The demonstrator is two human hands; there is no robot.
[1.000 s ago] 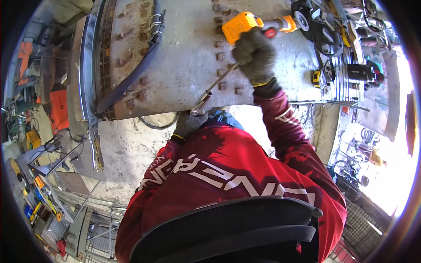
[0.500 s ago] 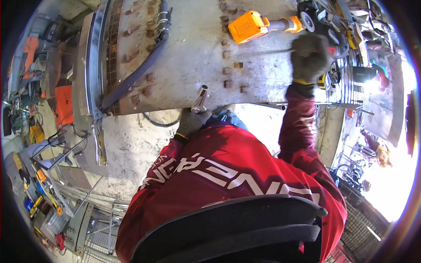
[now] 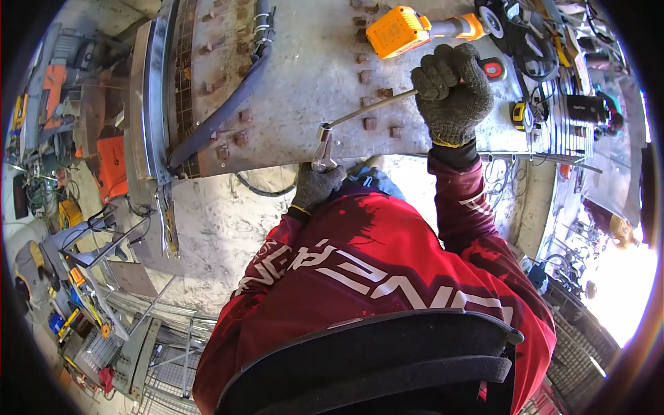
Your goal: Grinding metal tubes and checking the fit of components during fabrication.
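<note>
My left hand [image 3: 317, 188], in a dark glove, is closed around the lower end of a shiny metal piece [image 3: 324, 153] at the near edge of the metal table. This piece has a short tubular top and a flared, partly see-through lower part. My gloved right hand [image 3: 453, 93] grips a long thin rod-shaped tool [image 3: 377, 106], and the red-and-dark end of its handle shows beyond the fist. The rod slants down to the left, its tip at the mouth of the tubular top. Whether it is a file or a screwdriver, I cannot tell.
On the metal table [image 3: 304, 76] lies a cordless grinder [image 3: 429, 31] with an orange battery, beyond my right hand. A thick grey cable [image 3: 225, 114] crosses the table's left side. A yellow-black tape measure [image 3: 522, 116] and cluttered tools are at the right.
My right hand has moved left and nearer, bringing the rod's tip to the metal piece. The piece in my left hand has shifted slightly right and stands more upright.
</note>
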